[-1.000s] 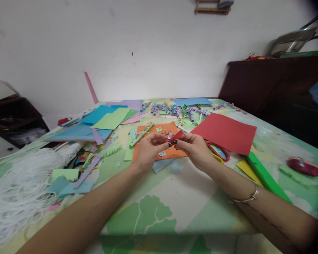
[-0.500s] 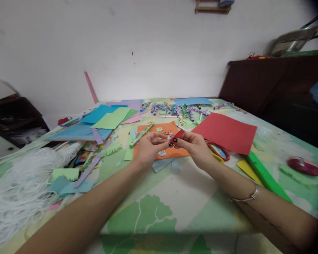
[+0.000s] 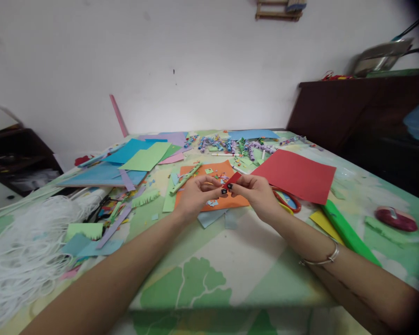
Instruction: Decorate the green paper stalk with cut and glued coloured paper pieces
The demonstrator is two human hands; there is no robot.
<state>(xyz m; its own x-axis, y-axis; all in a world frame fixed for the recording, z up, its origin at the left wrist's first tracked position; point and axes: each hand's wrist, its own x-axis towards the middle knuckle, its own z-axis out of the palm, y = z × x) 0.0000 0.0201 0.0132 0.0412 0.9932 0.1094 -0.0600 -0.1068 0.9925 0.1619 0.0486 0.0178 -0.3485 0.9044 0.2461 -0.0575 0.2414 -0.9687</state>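
Observation:
Between my two hands is a small piece of red paper [image 3: 234,178], pinched at its near edge. My left hand [image 3: 199,194] holds its left end between thumb and fingertips. My right hand [image 3: 255,191] grips it from the right, the thumbs almost touching. Both hands hover over an orange sheet [image 3: 226,203] scattered with tiny paper scraps. A light green paper strip [image 3: 186,178] lies just left of the hands. Partly hidden by my right wrist are red-handled scissors [image 3: 293,203]. Behind the right hand lies a large red sheet [image 3: 298,174].
Curled paper pieces [image 3: 251,151] lie along the back. Blue and green sheets [image 3: 145,158] are stacked at left, near a heap of white cord [image 3: 31,251]. At right are a green stick-like object [image 3: 349,235], yellow paper [image 3: 324,223] and a dark red mouse-shaped object [image 3: 396,218].
My hands keep their pinch on the red paper in nearly the same place. The whole view has shifted very slightly; nothing on the table has visibly moved.

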